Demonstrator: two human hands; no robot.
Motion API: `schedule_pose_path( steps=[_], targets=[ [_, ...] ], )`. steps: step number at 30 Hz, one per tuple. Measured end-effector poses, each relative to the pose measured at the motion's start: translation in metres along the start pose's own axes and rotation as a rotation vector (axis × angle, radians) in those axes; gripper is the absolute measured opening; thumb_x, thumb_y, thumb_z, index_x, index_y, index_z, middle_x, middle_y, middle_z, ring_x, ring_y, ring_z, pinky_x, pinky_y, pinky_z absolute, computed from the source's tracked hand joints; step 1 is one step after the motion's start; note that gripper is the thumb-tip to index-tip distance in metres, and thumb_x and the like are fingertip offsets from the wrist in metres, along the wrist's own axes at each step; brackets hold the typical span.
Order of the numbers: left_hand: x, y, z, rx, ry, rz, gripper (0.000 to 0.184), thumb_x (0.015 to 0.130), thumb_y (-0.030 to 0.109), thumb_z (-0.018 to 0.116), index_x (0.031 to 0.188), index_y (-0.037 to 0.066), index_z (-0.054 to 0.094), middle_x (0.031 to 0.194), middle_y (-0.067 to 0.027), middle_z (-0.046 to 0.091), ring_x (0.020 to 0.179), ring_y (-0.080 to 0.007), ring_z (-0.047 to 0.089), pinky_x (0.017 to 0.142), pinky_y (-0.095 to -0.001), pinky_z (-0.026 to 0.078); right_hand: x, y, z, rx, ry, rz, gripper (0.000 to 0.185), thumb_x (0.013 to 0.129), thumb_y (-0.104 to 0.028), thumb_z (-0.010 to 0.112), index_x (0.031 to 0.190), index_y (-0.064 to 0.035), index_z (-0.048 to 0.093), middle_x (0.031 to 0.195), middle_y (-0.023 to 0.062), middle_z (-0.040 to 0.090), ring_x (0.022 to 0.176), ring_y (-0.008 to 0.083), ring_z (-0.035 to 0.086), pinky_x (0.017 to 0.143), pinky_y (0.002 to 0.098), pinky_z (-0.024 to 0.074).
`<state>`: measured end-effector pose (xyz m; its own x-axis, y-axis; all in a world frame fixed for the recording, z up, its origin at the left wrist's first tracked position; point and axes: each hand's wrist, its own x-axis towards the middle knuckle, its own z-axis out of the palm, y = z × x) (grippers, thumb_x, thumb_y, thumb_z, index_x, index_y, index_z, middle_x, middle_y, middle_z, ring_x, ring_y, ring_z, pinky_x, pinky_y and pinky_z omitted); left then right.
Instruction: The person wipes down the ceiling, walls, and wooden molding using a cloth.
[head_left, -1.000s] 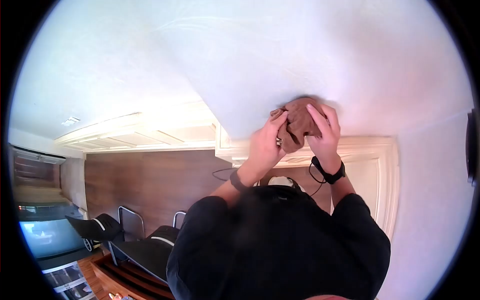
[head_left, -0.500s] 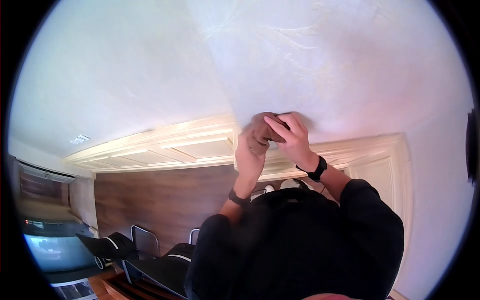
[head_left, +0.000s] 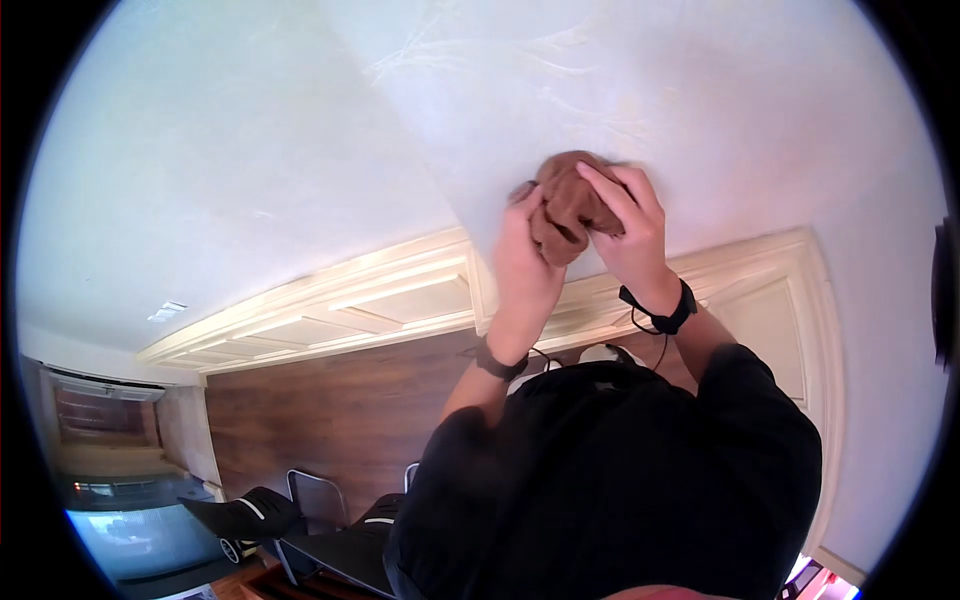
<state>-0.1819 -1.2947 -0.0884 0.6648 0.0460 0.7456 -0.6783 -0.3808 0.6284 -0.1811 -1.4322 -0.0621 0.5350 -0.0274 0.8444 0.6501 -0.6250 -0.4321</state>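
A bunched brown cloth [head_left: 568,205] is held between my two hands, close to the pale wall [head_left: 480,130]; whether it presses on the wall cannot be made out. Gripping the cloth's left side, my left hand [head_left: 527,250] has its fingers partly hidden by the folds. My right hand [head_left: 637,225] is closed on the other side, with fingers laid over the top of the cloth. Dark bands sit on both wrists.
Cream panelled wainscot [head_left: 400,300] runs along the lower wall and turns at a corner. Below lies a dark wood floor [head_left: 330,400]. Black chairs [head_left: 250,515] stand at lower left, near a screen [head_left: 150,540]. A wall switch plate [head_left: 168,311] is at left.
Both hands have moved up the wall and slightly right with the cloth. The cloth's folds have shifted, and more of it shows between the hands.
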Motion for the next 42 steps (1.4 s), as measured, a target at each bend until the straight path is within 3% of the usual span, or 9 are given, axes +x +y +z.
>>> schedule_pose_path(
  steps=[6,10,18,24,28,30,33,36,42],
  targets=[
    [-0.036,-0.044,0.028,0.039,-0.344,-0.26,0.048,0.079,0.0,0.068,0.123,0.003,0.049,0.125,-0.0247,0.056,0.107,-0.0436,0.059,0.085,-0.0429,0.052,-0.041,0.026,-0.003,-0.041,-0.015,0.092,0.054,0.067,0.012,0.068,0.115,-0.013,0.068,0.1,0.0084,0.059,0.086,0.0257,0.062,0.07,0.0322,0.0521],
    [-0.054,-0.057,0.021,0.04,-0.366,-0.349,0.048,0.08,-0.001,0.066,0.124,0.004,0.048,0.125,-0.0247,0.056,0.106,-0.0436,0.06,0.085,-0.0427,0.052,-0.057,0.03,0.007,-0.023,-0.099,0.091,0.059,0.06,0.013,0.072,0.114,-0.009,0.069,0.099,0.0093,0.059,0.088,0.0276,0.061,0.074,0.0342,0.0514],
    [-0.054,-0.045,-0.024,0.002,-0.07,-0.287,0.046,0.081,0.0,0.065,0.124,0.001,0.048,0.118,-0.0229,0.059,0.103,-0.0401,0.061,0.085,-0.0372,0.05,-0.04,0.002,0.036,0.064,-0.176,-0.014,0.058,0.059,0.01,0.073,0.114,-0.0083,0.069,0.096,0.0082,0.058,0.082,0.0254,0.06,0.067,0.0335,0.0509],
    [-0.008,0.008,-0.039,0.16,0.17,-0.213,0.029,0.078,-0.003,0.062,0.105,-0.006,0.052,0.097,-0.0247,0.055,0.087,-0.0441,0.056,0.073,-0.0419,0.048,-0.009,-0.025,0.041,0.128,-0.158,-0.018,0.056,0.062,0.005,0.073,0.116,-0.0097,0.068,0.096,0.0063,0.058,0.085,0.0243,0.06,0.069,0.033,0.051],
    [0.013,0.011,-0.047,0.158,0.018,-0.152,0.038,0.089,-0.004,0.058,0.126,-0.003,0.047,0.125,-0.0202,0.055,0.115,-0.0309,0.055,0.1,-0.0366,0.044,0.012,-0.027,0.037,0.121,-0.089,-0.068,0.054,0.063,0.006,0.072,0.115,-0.0087,0.068,0.096,0.0074,0.058,0.085,0.0243,0.06,0.068,0.033,0.0504],
    [0.019,0.014,-0.044,0.121,0.075,-0.02,0.037,0.09,-0.004,0.057,0.126,-0.003,0.049,0.125,-0.0199,0.056,0.118,-0.0305,0.054,0.102,-0.0368,0.042,0.022,-0.028,0.029,0.122,-0.059,-0.039,0.055,0.063,0.008,0.07,0.115,-0.0079,0.068,0.095,0.0078,0.058,0.083,0.0244,0.061,0.068,0.0333,0.0505],
    [0.034,0.012,-0.037,-0.018,0.045,0.059,0.055,0.075,-0.01,0.062,0.128,0.002,0.052,0.126,-0.0229,0.055,0.118,-0.0399,0.054,0.096,-0.0397,0.046,0.029,-0.025,0.014,0.142,-0.015,-0.007,0.059,0.061,0.012,0.066,0.117,-0.0059,0.067,0.098,0.0097,0.058,0.083,0.0254,0.061,0.071,0.0315,0.0508],
    [0.045,0.024,-0.038,0.106,-0.09,0.155,0.058,0.072,-0.011,0.062,0.127,0.004,0.053,0.125,-0.0238,0.055,0.116,-0.0408,0.055,0.092,-0.0412,0.049,0.024,-0.012,0.013,0.154,0.072,-0.032,0.061,0.06,0.013,0.066,0.119,-0.0023,0.064,0.103,0.0128,0.059,0.085,0.0261,0.061,0.074,0.0295,0.0502],
    [0.012,0.005,-0.014,0.081,-0.132,0.022,0.059,0.071,-0.012,0.062,0.126,0.007,0.053,0.121,-0.0235,0.057,0.111,-0.0411,0.057,0.086,-0.0406,0.052,-0.014,0.01,0.015,0.165,0.043,0.046,0.063,0.059,0.012,0.073,0.12,-0.0002,0.063,0.105,0.0115,0.057,0.091,0.0252,0.059,0.078,0.0306,0.0498]
  ],
)
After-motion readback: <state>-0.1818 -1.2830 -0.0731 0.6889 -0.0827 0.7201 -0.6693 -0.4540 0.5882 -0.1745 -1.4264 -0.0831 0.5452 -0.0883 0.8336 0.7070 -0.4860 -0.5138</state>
